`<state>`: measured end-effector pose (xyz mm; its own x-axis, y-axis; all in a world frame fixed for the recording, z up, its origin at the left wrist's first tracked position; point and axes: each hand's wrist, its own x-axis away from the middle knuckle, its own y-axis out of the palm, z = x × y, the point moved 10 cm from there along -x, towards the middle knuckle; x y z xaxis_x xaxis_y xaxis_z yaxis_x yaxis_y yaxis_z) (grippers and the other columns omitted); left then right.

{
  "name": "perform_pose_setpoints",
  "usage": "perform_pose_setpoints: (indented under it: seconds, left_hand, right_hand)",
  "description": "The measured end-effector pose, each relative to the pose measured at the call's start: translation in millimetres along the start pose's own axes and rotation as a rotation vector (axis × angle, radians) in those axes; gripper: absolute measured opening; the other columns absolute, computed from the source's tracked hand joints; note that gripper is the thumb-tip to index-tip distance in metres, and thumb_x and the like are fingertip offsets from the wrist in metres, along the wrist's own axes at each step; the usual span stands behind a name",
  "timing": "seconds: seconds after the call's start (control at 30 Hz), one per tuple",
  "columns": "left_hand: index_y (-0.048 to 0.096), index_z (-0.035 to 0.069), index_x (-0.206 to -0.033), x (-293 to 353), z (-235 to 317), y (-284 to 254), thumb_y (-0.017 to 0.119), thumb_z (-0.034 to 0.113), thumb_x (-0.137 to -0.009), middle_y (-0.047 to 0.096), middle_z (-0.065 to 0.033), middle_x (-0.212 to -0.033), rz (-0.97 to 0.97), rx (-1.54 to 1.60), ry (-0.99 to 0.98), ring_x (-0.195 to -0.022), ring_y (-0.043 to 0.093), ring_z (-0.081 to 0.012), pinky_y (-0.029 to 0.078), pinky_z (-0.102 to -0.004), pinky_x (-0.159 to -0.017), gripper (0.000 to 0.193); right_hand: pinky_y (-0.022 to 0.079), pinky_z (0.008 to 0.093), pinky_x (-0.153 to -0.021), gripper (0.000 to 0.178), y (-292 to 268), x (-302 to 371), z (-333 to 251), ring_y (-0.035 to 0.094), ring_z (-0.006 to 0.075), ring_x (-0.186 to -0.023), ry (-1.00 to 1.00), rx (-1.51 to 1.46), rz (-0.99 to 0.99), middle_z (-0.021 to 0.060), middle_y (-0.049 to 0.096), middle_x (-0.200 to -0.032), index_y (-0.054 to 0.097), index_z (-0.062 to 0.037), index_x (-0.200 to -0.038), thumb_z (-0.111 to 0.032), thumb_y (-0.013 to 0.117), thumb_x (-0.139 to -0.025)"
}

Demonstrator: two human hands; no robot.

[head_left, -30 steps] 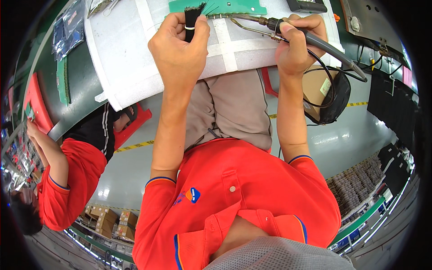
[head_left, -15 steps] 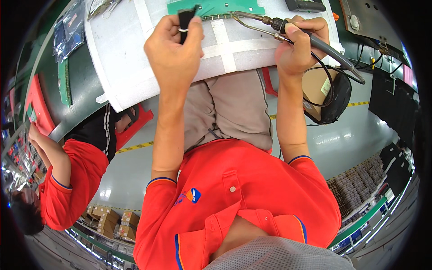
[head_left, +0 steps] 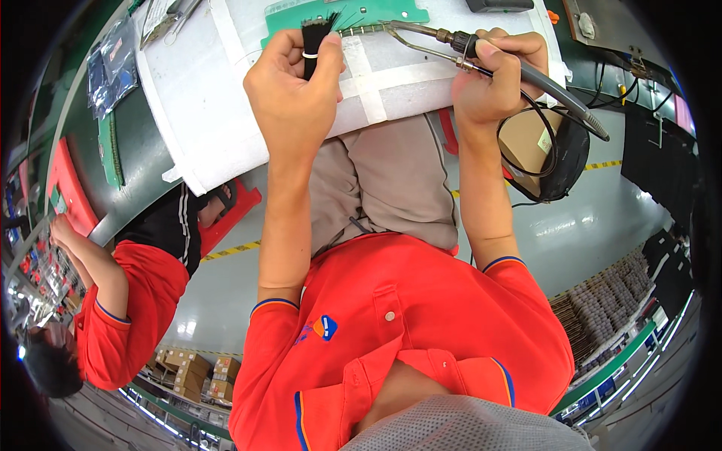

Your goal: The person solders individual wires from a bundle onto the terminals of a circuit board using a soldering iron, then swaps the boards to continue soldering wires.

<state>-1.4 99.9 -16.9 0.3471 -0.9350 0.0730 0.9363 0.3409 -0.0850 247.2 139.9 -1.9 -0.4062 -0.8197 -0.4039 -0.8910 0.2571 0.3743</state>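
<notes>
My left hand (head_left: 297, 98) is closed around a bundle of thin black wires (head_left: 317, 45), bound with a white band. The loose ends fan out over the near edge of a green circuit board (head_left: 357, 13). In my right hand (head_left: 500, 75), held like a pen, is a soldering iron (head_left: 445, 34) with a thin curved metal tube running beside it. Its tip points left and meets the board's near edge, by a row of metal contacts; whether it touches one is too small to tell. A grey cable trails from the handle to the right.
White foam padding with pale tape (head_left: 218, 143) covers the work surface. Left of it lie scissors-like tools (head_left: 180, 21), bagged parts (head_left: 113, 68) and another green board (head_left: 110, 150). A person in red (head_left: 135, 308) sits at left. A black bag with a carton (head_left: 545, 150) stands at right.
The wire ends, blurred before, now spread upward and right over the board's edge. The whole view has shifted slightly. Both hands keep their grips, with the iron's tip still at the board edge.
</notes>
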Motion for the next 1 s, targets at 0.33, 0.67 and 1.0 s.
perform_pose_setpoints:
  seconds: [0.33, 0.67, 1.0]
  left_hand:
    - [0.061, -0.006, -0.087, -3.2, -3.6, 7.0, 0.067, 0.011, -0.088, 0.063, -0.0039, -0.061, 0.047, 0.010, 0.031, -0.047, 0.052, -0.0049, 0.040, -0.0210, -0.044, 0.018]
    - [0.062, -0.005, -0.085, -3.4, -2.4, 3.1, 0.068, 0.010, -0.086, 0.060, -0.0018, -0.055, 0.058, -0.036, 0.073, -0.047, 0.050, -0.0036, 0.035, -0.0208, -0.044, 0.017]
    - [0.061, -0.006, -0.084, -3.7, -0.7, 4.6, 0.067, 0.010, -0.087, 0.060, -0.0017, -0.056, 0.049, -0.011, 0.059, -0.047, 0.050, -0.0034, 0.035, -0.0208, -0.044, 0.017]
  right_hand:
    - [0.038, 0.0264, -0.053, 0.012, -2.2, -3.1, 0.5, 0.031, 0.0116, -0.047, 0.022, -0.037, -0.087, 0.0032, 0.036, -0.053, 0.043, -0.0010, -0.071, 0.002, 0.053, -0.065]
    - [0.037, 0.0254, -0.053, 0.011, 1.8, -1.9, 4.5, 0.038, 0.0125, -0.051, 0.060, 0.013, -0.089, 0.0050, 0.043, -0.057, 0.044, -0.0009, -0.069, 0.003, 0.054, -0.065]
    - [0.040, 0.0242, -0.053, 0.010, 15.0, -1.6, -7.0, 0.043, 0.0129, -0.052, -0.023, 0.109, -0.152, 0.0071, 0.049, -0.060, 0.046, -0.0005, -0.071, 0.003, 0.054, -0.066]
